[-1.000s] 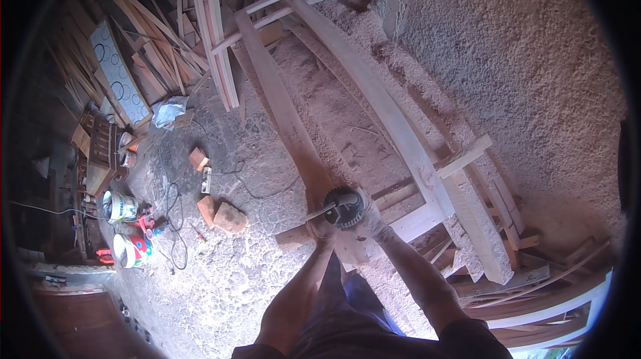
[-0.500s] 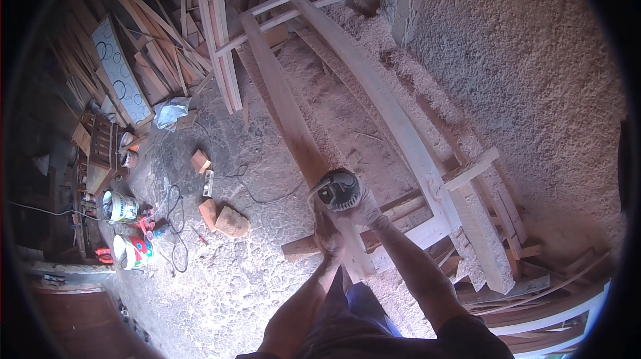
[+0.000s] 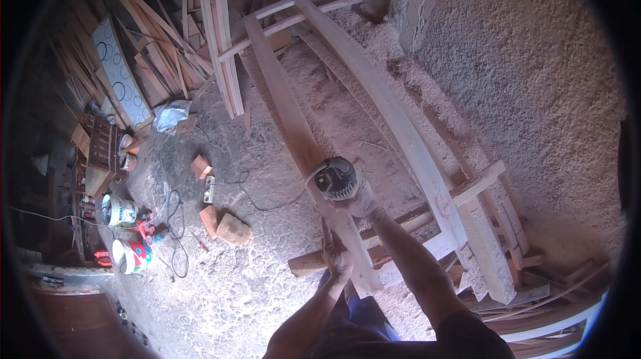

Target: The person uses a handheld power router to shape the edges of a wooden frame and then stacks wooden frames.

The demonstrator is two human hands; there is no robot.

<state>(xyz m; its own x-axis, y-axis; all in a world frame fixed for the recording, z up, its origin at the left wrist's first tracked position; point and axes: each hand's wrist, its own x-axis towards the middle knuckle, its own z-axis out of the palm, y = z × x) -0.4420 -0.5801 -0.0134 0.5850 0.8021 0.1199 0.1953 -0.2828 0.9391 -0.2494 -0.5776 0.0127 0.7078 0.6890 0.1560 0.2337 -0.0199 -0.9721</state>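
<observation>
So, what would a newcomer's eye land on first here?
Probably the dark, round power tool near the centre, on a long plank, with the right hand on it and the left hand lower, at the plank's edge. Next, the pale circle-patterned board among timber, upper left.

From our handheld power tool [image 3: 335, 180] on the near plank [image 3: 290, 108], our right hand [image 3: 364, 201] is at 4 o'clock and our left hand [image 3: 340, 262] at 6, beside the plank's left edge. At 2 o'clock we have a second plank [image 3: 380, 92], the wall [image 3: 514, 92] behind it. At 9 lies the power strip [image 3: 209, 191], with buckets [image 3: 125, 214] farther out; at 10, the plastic bag [image 3: 172, 117].
</observation>
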